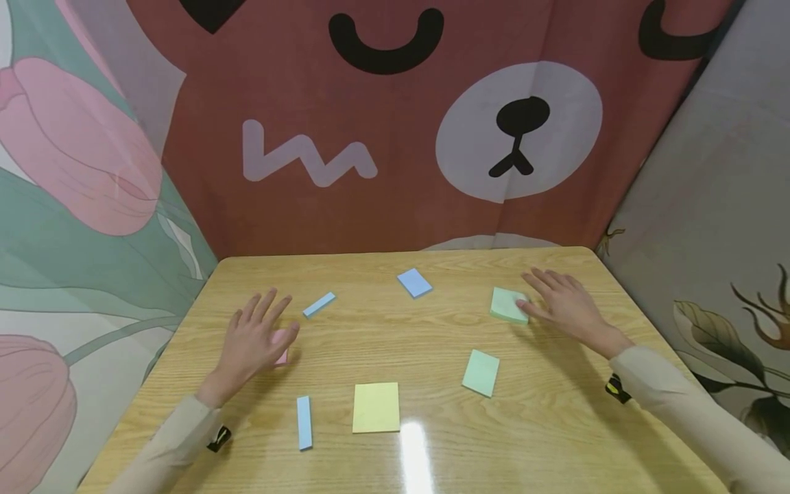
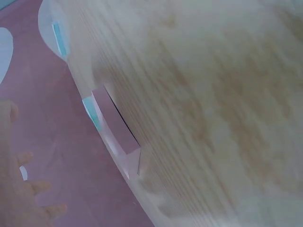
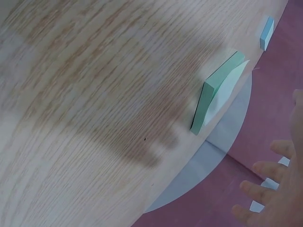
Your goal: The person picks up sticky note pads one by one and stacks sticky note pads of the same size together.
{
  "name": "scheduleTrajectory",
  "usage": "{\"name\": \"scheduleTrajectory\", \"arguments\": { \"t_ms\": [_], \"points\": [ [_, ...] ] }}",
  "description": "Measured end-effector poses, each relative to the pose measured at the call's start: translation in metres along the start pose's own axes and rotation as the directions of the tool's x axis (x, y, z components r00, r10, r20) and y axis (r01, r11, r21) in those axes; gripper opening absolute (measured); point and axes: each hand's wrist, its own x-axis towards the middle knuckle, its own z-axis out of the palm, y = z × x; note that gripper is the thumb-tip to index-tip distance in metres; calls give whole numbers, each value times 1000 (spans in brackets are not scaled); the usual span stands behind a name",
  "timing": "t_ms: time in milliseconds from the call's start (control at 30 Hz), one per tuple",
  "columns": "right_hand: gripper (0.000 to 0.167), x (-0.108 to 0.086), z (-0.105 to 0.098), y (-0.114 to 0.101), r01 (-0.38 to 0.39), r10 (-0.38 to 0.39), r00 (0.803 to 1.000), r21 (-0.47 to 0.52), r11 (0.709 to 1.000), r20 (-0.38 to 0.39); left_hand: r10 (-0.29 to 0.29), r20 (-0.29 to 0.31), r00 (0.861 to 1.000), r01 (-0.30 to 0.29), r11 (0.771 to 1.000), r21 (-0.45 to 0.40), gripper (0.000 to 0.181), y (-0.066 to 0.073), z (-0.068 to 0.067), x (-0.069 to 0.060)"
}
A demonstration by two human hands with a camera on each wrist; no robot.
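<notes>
"Hovering, aren't they, both hands?"

"Looks so. The left hand point(image 1: 249, 343) has its fingers spread above the pink square paper pad point(image 1: 282, 357) on the left of the worktop point(image 1: 426, 343), mostly hiding it. The right hand point(image 1: 570, 309) has its fingers straight, pinching nothing, the thumb reaching across the pale green square paper pad point(image 1: 508, 304) at the far right."

"What would worry you?"

"That thumb. The green pad's top sheet point(image 3: 227, 92) seems to curl at the edge, so a dragging thumb might peel it loose instead of shifting the whole block."

"And on the left?"

"Pressing down blind. With the hand covering the pink pad, an off-centre push could skew it, or the fingers could knock the narrow light-blue paper strip point(image 1: 319, 305) lying just beyond, farther right."
</notes>
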Motion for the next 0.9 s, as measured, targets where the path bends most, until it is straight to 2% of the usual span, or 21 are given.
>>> {"name": "scheduleTrajectory", "arguments": {
  "t_ms": [133,367,900],
  "points": [
    [69,3,2,-2,13,-13,1000,-2,1000,-2,9,0,1000,-9,1000,-3,63,2,2,-1],
    [69,6,4,-4,25,-25,1000,-13,1000,-1,40,-44,998,-41,999,-18,62,6,7,-3],
    [72,13,10,-4,25,-25,999,-19,1000,32,73,-13,997,-74,997,-35,62,23,11,-4]
  ]
}}
